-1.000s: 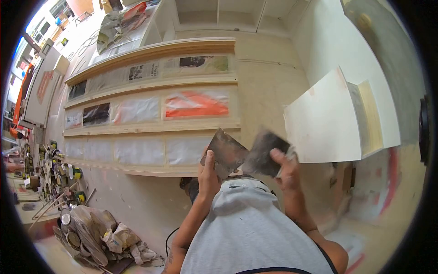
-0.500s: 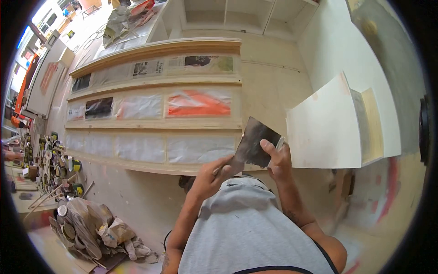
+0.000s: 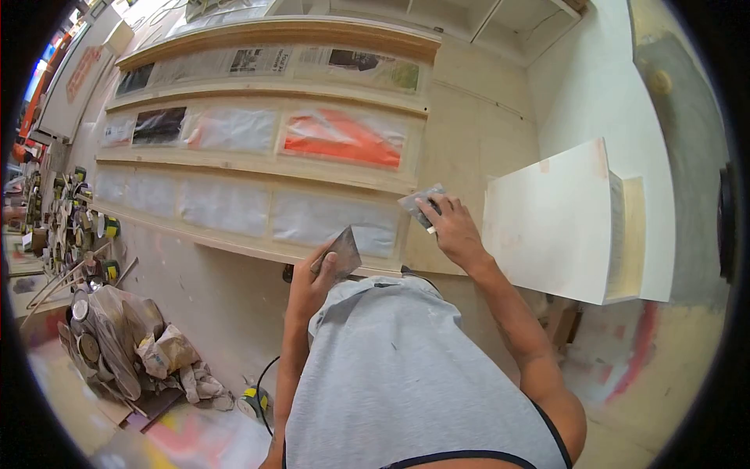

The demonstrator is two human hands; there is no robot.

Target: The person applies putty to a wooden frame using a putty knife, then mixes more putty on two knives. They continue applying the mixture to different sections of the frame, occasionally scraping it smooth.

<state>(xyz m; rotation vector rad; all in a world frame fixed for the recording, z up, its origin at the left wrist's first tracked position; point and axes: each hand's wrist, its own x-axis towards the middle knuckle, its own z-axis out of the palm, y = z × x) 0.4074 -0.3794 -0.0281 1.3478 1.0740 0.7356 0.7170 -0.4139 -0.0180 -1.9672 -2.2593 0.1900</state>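
Note:
My left hand (image 3: 314,280) is closed around a dark grey flat scraper blade (image 3: 344,255), thumb pressed on its face, held close in front of my shirt. A second, lighter grey scraper (image 3: 422,205) is in my right hand (image 3: 456,231), its fingers bent over the top. That blade overlaps the right end of the middle wooden rail (image 3: 312,178). Below the rails lies a long wooden frame unit (image 3: 415,230), its openings covered with whitish plastic film (image 3: 332,222), newspaper (image 3: 262,61) and an orange-red sheet (image 3: 332,141).
A white box-like panel (image 3: 551,223) stands to the right, beside a tall white side panel (image 3: 605,117). On the floor at left are a heap of crumpled sheets and paper (image 3: 129,344), a paint can (image 3: 251,402) and a cluster of cans (image 3: 101,227).
My hands have moved apart: the left one drew back left with the dark blade, the right one reached forward to the rail's end with the other scraper. The view has tilted and shifted.

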